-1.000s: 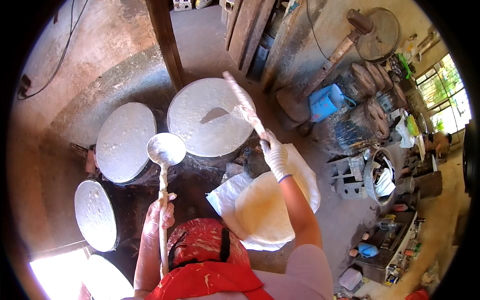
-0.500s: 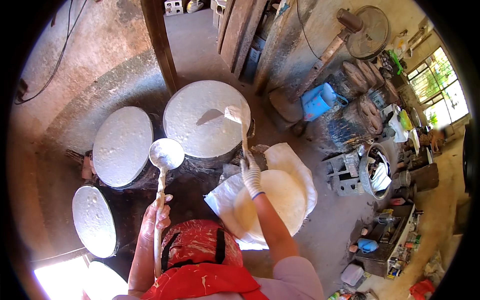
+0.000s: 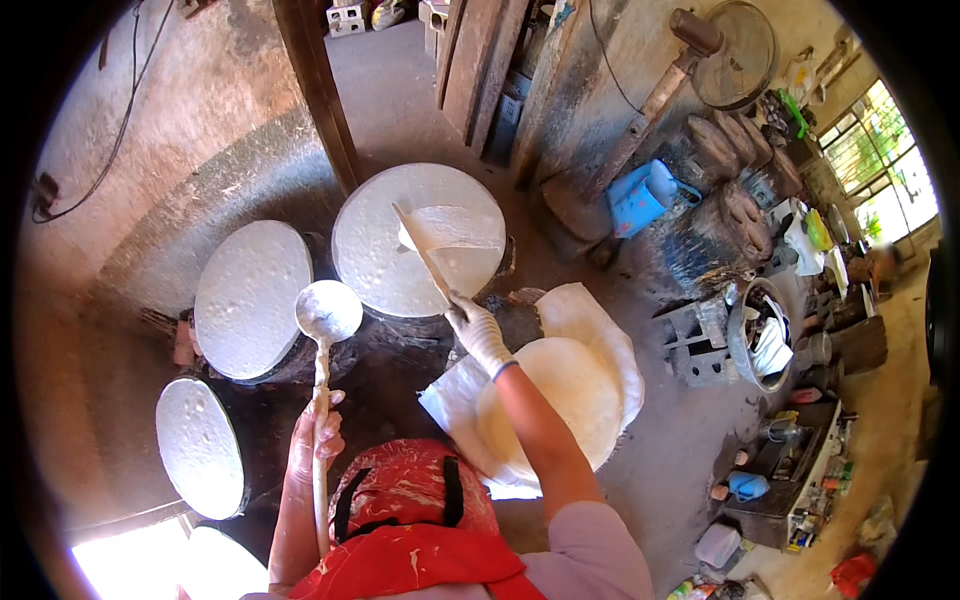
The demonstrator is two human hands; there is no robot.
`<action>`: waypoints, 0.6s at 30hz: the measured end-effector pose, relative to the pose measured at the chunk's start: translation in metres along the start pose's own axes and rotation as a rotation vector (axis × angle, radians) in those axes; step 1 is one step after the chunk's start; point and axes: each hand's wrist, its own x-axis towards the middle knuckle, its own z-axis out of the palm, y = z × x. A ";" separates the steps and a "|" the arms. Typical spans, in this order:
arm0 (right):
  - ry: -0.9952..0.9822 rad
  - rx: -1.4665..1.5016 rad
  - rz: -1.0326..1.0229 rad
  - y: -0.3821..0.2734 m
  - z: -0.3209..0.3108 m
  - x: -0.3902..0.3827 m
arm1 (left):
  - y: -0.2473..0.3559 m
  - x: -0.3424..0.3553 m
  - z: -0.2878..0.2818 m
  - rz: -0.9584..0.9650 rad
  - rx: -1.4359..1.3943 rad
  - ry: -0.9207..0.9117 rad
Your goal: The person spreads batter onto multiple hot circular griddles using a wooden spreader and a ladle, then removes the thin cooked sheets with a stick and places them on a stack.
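Note:
My left hand (image 3: 312, 435), coated in pale smears, grips a long pole ladle (image 3: 327, 313), its bowl held up near the left griddle (image 3: 245, 275). My right hand (image 3: 478, 335), in a striped glove, holds a wooden spreader (image 3: 426, 257) whose blade end rests on the big middle griddle (image 3: 370, 210), where a curved streak crosses the pale, bubbled coating. Another coated griddle (image 3: 197, 445) is at lower left. Below my right hand, a round stack of pale flat sheets (image 3: 560, 400) lies on white sacking (image 3: 590, 320).
A standing fan (image 3: 735, 60), blue bucket (image 3: 640, 198) and burnt stump-like pieces (image 3: 740, 230) line the right wall. Concrete blocks (image 3: 690, 350), a metal basin (image 3: 760, 335) and a cluttered bench (image 3: 775, 470) stand at right. A wooden post (image 3: 330, 120) rises beside the doorway.
My right hand has moved down and left, swinging the spreader from the griddle's right side onto its middle, leaving a streak in the coating. My left hand with the ladle has barely moved.

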 end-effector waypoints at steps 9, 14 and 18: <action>0.147 0.175 0.201 0.005 0.002 -0.049 | -0.005 0.016 0.008 -0.017 0.029 0.042; 0.174 0.032 0.061 0.020 -0.042 -0.006 | -0.010 0.030 0.015 -0.028 0.025 0.046; -0.001 0.139 0.007 0.087 -0.080 0.039 | -0.012 0.072 0.019 -0.077 0.118 -0.008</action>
